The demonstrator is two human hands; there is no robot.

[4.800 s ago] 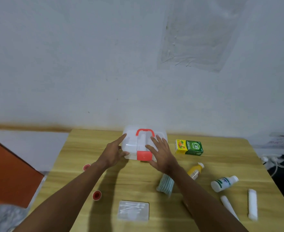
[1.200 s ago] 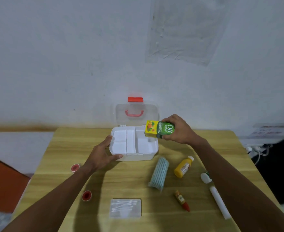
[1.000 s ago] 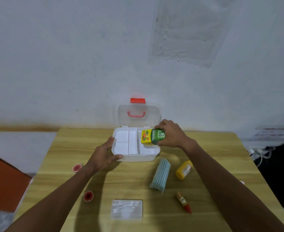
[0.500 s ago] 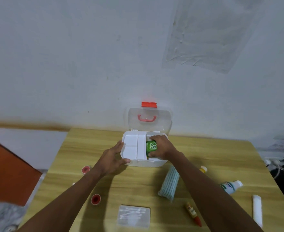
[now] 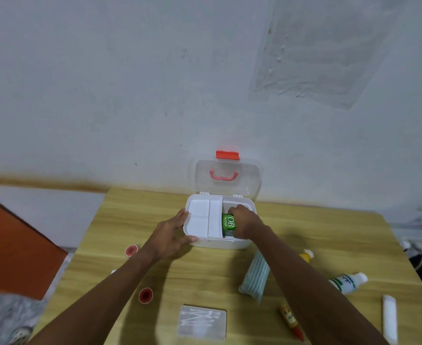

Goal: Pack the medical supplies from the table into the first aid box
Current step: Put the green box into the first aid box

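The white first aid box [image 5: 200, 242] stands open at the table's far edge, its clear lid [image 5: 227, 178] with red handle leaning on the wall. My left hand [image 5: 170, 236] grips the box's front left corner. My right hand [image 5: 244, 221] holds the green OB carton [image 5: 228, 221] down in the right compartment, beside the white inner tray [image 5: 203, 219]. On the table lie a striped blue roll [image 5: 256, 277], a clear pack of cotton swabs [image 5: 202, 322], two red tape rolls [image 5: 145, 295] [image 5: 131, 250], a white bottle [image 5: 348, 282], a yellow bottle [image 5: 307, 255], a small red-tipped tube [image 5: 290, 321] and a white tube [image 5: 389, 317].
The wooden table [image 5: 120, 212] butts against a grey wall. An orange surface [image 5: 13, 247] stands left of the table. Cables and a socket [image 5: 421, 247] hang off the right edge.
The box was shut at first and now stands open. My right hand carried the green carton from above the box down into the right compartment. My left hand stayed on the box.
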